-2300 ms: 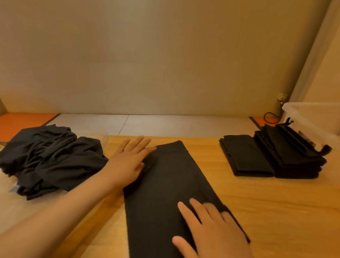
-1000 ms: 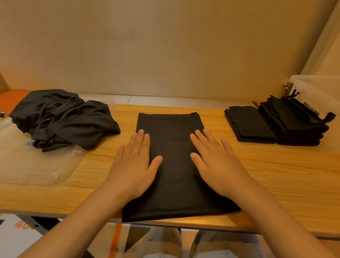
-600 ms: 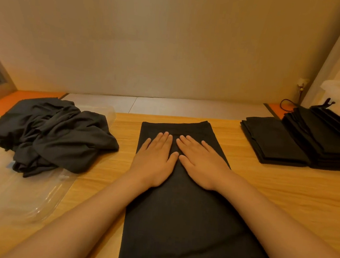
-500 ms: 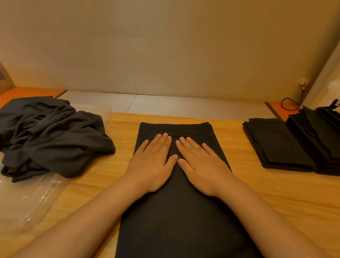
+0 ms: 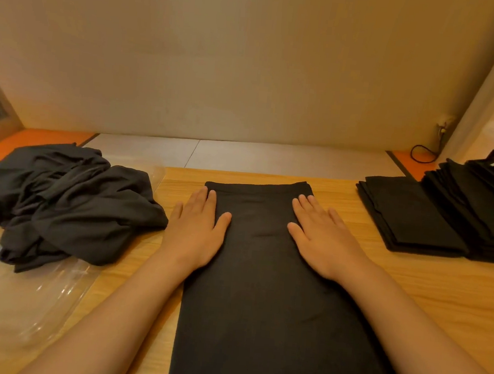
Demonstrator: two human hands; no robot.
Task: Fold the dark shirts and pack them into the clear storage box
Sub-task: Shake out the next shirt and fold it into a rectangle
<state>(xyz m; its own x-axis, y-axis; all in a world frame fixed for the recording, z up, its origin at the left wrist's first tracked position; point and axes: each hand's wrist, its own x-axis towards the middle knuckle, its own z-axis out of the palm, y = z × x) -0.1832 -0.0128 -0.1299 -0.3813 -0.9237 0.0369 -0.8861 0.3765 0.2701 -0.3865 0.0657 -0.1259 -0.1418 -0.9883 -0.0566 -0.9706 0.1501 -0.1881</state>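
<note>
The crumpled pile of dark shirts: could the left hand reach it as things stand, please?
Probably yes: the left hand lies flat, partly on the spread shirt; the crumpled pile sits just beside it, with nothing between them.

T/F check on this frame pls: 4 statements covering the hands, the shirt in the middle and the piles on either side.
1. The left hand and right hand rest flat on the shirt. True.
2. The crumpled pile lies to the right of the shirt. False: it lies to the left.
3. Folded stacks sit at the right of the table. True.
4. The right hand pinches a shirt corner up off the table. False: its fingers are straight and the shirt lies flat.
</note>
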